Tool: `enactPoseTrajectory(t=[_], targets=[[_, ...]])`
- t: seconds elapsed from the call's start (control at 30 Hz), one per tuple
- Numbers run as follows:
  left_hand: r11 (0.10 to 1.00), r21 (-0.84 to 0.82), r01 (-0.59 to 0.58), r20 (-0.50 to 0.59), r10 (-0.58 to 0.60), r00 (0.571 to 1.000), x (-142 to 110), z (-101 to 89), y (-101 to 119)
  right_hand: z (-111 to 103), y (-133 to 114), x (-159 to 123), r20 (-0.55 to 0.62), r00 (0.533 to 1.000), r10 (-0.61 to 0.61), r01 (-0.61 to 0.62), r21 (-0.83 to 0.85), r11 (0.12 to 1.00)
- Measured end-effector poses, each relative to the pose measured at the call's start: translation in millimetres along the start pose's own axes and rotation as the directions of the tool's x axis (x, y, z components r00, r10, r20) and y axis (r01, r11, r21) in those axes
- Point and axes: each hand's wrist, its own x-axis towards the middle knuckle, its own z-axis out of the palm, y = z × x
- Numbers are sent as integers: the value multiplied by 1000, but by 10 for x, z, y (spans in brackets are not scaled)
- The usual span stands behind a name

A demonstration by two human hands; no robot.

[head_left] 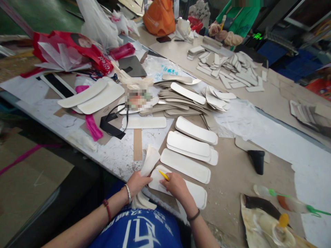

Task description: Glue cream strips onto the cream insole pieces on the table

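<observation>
Grey-brown board point(230, 182) covers much of my cluttered worktable point(111, 153), and at its near edge my left hand point(139, 182) is closed around the middle of a curled sheaf of pale strips point(151, 159); how many it contains I cannot count. My right hand point(177, 186) pinches one slim yellow tool point(163, 175) over the nearest pile point(198, 193), though whether its tip touches I cannot tell. I judge the strips light and springy, soft enough to bend without cracking, and smooth enough to slide on one another, so the sheaf is best gripped across its middle and a flat pile by both long edges. Just right of the sheaf, four low piles run away from me: that nearest one, a second pile point(184, 165), a third pile point(187, 143) and the farthest pile point(198, 131). Beyond them sprawls one layered heap point(181, 103), its strips too overlapped to count, and to its left two larger curved panels point(103, 94) overlap. On the right lie one black angled piece point(257, 162) and, nearer, one yellow-topped container point(283, 220). Farther off are one orange bag point(159, 17) and one person in green point(241, 22).
</observation>
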Motion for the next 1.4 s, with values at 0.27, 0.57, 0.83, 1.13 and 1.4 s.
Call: enactPoseTrajectory(t=[0.27,0.57,0.83,1.13,1.4], targets=[[998,55,-30,-6,31,1000,29,-3,-1,-8,-33,-13,-17,999,-31,29,-90,995],[993,106,-48,19,46,999,54,-6,-26,4,-27,-22,-44,996,-79,71,-171,983],[980,178,-86,9,86,996,65,-25,-38,14,-83,-39,-77,993,-89,69,-234,970],[970,207,-124,-27,132,991,134,31,-79,87,-133,-41,-101,993,-55,31,-229,973],[969,229,-88,3,89,996,181,5,-104,45,446,-572,-152,962,227,-244,-99,965]])
